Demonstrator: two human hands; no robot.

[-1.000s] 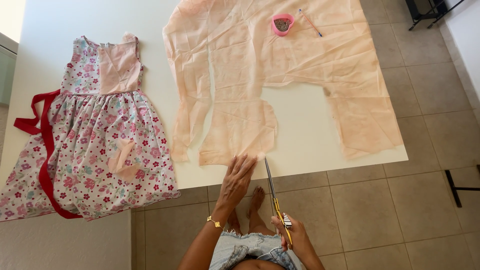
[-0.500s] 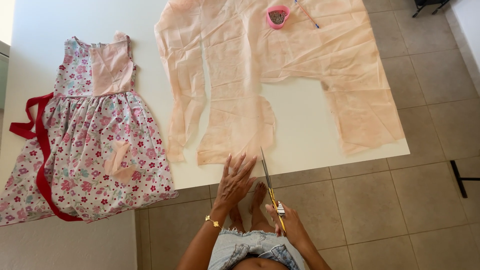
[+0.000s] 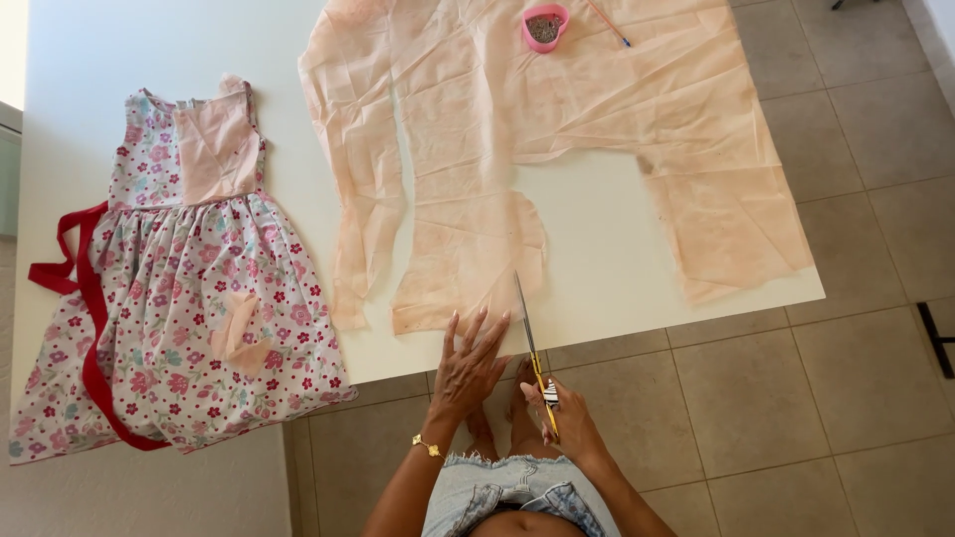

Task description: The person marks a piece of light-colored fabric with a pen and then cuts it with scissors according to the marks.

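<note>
The thin peach paper pattern (image 3: 557, 129) is partly cut; the right hand (image 3: 567, 423) grips yellow-handled scissors (image 3: 532, 353), left hand (image 3: 470, 368) fingers spread flat at the near edge of the white bench (image 3: 607, 259).

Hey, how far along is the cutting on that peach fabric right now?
Looks done: the peach fabric already has cut-out gaps, and a peach piece lies on the floral dress. In hand: the right hand holds scissors at the near flap, the left hand fingertips on it. Left: large areas remain uncut.

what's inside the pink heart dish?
The dish sits on the peach fabric and holds a dark, grainy heap, too small to identify. The dish bottom beneath the heap is covered.
</note>
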